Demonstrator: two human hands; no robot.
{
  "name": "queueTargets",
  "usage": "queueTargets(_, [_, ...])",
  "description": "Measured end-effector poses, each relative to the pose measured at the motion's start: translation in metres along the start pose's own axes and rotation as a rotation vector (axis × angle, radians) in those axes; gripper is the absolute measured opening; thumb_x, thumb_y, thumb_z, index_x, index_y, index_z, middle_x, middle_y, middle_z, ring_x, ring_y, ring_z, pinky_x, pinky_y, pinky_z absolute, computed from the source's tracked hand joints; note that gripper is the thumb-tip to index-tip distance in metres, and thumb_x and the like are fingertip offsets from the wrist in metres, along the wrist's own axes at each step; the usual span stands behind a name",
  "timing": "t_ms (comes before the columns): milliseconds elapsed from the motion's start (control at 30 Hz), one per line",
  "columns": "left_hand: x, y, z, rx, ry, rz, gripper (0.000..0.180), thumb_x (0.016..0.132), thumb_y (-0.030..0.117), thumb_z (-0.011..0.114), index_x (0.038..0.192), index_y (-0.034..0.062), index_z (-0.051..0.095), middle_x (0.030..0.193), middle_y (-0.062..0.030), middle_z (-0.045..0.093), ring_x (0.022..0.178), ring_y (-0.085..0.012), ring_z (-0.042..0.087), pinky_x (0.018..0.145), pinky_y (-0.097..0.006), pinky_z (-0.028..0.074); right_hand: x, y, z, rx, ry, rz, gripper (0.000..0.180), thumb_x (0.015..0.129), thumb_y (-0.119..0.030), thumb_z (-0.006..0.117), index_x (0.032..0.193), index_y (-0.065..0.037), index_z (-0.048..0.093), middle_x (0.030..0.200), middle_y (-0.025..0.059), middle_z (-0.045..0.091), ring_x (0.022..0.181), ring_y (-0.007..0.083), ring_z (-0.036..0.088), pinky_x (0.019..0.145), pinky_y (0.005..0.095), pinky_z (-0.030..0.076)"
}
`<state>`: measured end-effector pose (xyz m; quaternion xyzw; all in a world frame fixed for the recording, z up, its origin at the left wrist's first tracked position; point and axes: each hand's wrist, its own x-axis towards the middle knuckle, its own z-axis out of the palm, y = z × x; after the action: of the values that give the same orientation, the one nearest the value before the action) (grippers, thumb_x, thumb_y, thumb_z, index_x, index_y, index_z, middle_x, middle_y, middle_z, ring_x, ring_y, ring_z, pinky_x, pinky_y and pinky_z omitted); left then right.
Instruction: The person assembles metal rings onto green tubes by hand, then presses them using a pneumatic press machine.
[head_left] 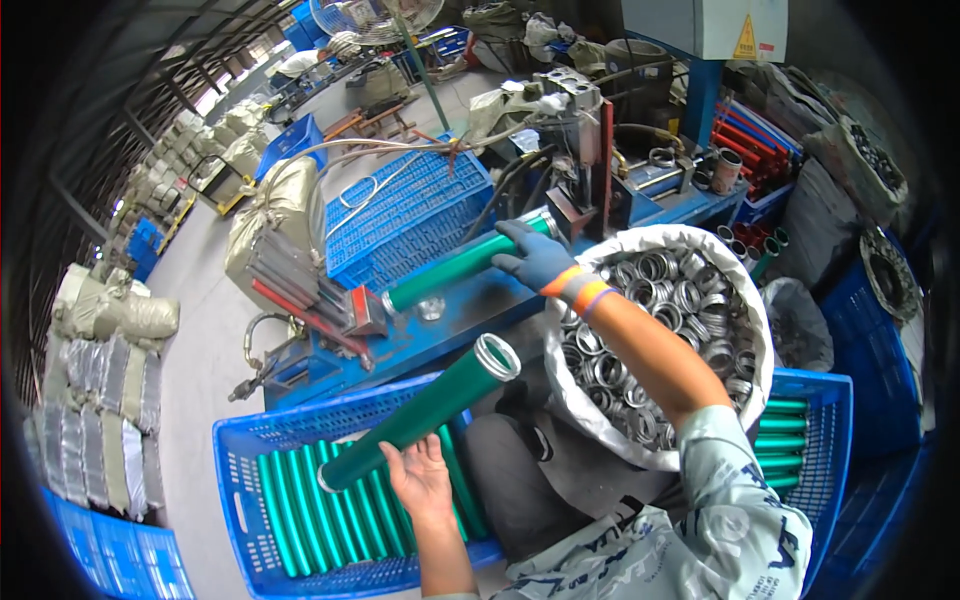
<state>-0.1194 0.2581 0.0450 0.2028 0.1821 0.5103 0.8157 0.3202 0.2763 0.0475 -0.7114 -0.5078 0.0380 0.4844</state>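
Note:
A green tube with a metal ring on its upper end slants above a blue crate. My left hand, bare and palm up, is at its lower side; the fingers are stretched out, not wrapped round it, and their tips are partly hidden by the tube. My right hand, in a grey-blue glove with an orange cuff, closes over the right part of a second green tube. That tube lies between the left clamp head and the right clamp head of a blue bench machine, with metal rings at its ends.
The blue crate holds several green tubes. A white sack full of metal rings stands at the right, before another crate of tubes. Stacked blue crates rise behind the bench. A grey control box hangs above.

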Motion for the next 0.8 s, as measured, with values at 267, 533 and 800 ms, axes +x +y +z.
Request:
queueTargets(267, [0.0,-0.009,-0.031,0.115,0.051,-0.045,0.048,0.117,0.032,0.072,0.154,0.003,0.063,0.158,-0.0166,0.066,0.146,-0.0298,0.064,0.115,-0.045,0.061,0.062,0.105,0.042,-0.982,-0.108,0.035,0.055,0.097,-0.026,0.071,0.152,-0.025,0.065,0.145,0.0067,0.073,0.145,0.036,0.062,0.121,0.0718,0.04])
queueTargets(533, [0.035,-0.032,-0.033,0.234,0.006,-0.041,0.036,0.117,0.031,0.072,0.145,0.0083,0.07,0.144,-0.0102,0.074,0.139,-0.0294,0.067,0.116,-0.048,0.057,-0.01,-0.072,-0.103,0.01,0.213,-0.245,0.061,0.092,-0.015,0.078,0.151,-0.006,0.062,0.13,0.0144,0.076,0.114,0.0287,0.076,0.1,0.0409,0.063])
queueTargets(800, [0.255,-0.218,0.109,0.255,0.004,-0.152,0.064,0.106,0.028,0.089,0.157,0.0054,0.058,0.154,-0.0132,0.065,0.143,-0.0402,0.065,0.118,-0.058,0.057,-0.217,-0.066,-0.262,0.774,0.611,0.103,0.074,0.097,-0.037,0.085,0.151,0.005,0.057,0.124,0.017,0.074,0.098,0.0253,0.075,0.082,0.0388,0.064])
